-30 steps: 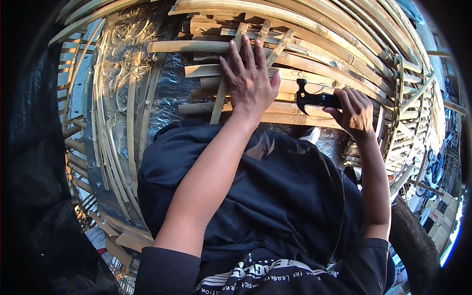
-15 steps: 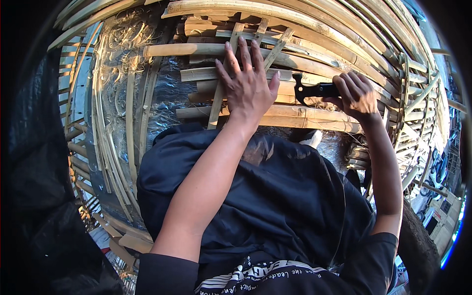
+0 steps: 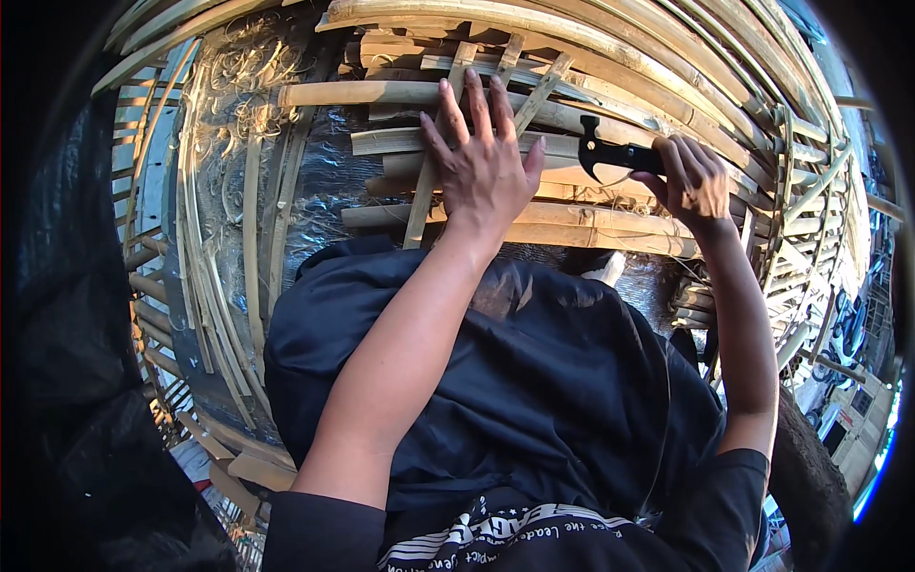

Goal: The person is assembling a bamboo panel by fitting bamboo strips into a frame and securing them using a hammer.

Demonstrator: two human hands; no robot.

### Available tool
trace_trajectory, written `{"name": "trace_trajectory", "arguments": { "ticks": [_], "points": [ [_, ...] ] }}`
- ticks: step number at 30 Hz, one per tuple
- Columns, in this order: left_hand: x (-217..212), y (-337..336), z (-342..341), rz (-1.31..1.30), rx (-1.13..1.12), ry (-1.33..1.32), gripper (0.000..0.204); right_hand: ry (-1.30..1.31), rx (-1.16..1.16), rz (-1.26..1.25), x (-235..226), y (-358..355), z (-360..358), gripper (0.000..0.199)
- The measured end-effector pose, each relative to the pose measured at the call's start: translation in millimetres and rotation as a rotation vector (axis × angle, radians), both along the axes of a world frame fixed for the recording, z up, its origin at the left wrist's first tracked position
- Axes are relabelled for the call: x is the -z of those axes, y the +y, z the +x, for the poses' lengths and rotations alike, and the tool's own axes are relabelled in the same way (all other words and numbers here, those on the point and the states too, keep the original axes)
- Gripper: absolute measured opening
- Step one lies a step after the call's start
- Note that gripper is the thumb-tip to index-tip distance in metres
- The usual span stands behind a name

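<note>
Head view: the left hand (image 3: 484,167) is lying flat and released, its fingers spread wide, pressing palm-down on the pale split bamboo slats (image 3: 572,224) that are lying across one another in front of the person. Its fingertips are reaching over a thin upright strip (image 3: 434,181) that is crossing the horizontal slats at a slight tilt, and the heel of the hand is resting on the lower slats. The right hand (image 3: 694,181) is clenched around the handle of a black hammer (image 3: 610,154), holding it just beside the left hand's thumb side, over the same slats. The hammer is lying roughly level, its dark head with a curved claw pointing toward the left hand; whether the head is touching the bamboo I cannot tell. One hammer is showing, and two hands, both the person's own.

The bamboo slats are looking flat, yellowish and rough-edged, stacked in about five or six horizontal rows under the hands, with three narrower strips fanning upward across them near the fingertips. Long curved bamboo poles (image 3: 667,57) are arching around the top and right of the frame, and thinner bent strips (image 3: 224,286) are running down the left side. A crinkled silvery foil sheet (image 3: 315,200) is showing behind the slats at the left. The person's dark blue trousers (image 3: 534,381) are filling the lower middle, just below the slats.
</note>
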State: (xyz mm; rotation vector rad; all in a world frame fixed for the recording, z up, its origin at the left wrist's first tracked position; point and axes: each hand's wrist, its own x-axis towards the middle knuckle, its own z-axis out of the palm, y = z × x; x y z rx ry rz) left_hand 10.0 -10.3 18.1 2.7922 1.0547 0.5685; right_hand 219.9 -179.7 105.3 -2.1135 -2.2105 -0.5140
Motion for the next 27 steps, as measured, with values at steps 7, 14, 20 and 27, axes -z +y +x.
{"name": "trace_trajectory", "arguments": {
  "ticks": [7, 14, 20, 27],
  "points": [
    [1, 1, 0, 0.002, -0.001, -0.009, 0.083, -0.001, 0.137, 0.038, 5, 2, 5, 0.046],
    [0, 1, 0, 0.007, -0.003, -0.005, 0.083, 0.0, -0.011, -0.016, 2, -4, 3, 0.049],
    [1, 2, 0, 0.02, -0.007, -0.005, 0.082, 0.039, -0.025, -0.102, 1, -9, 7, 0.053],
    [2, 2, 0, 0.031, -0.004, -0.007, 0.081, 0.059, 0.072, -0.076, 4, -8, 12, 0.046]
  ]
}}
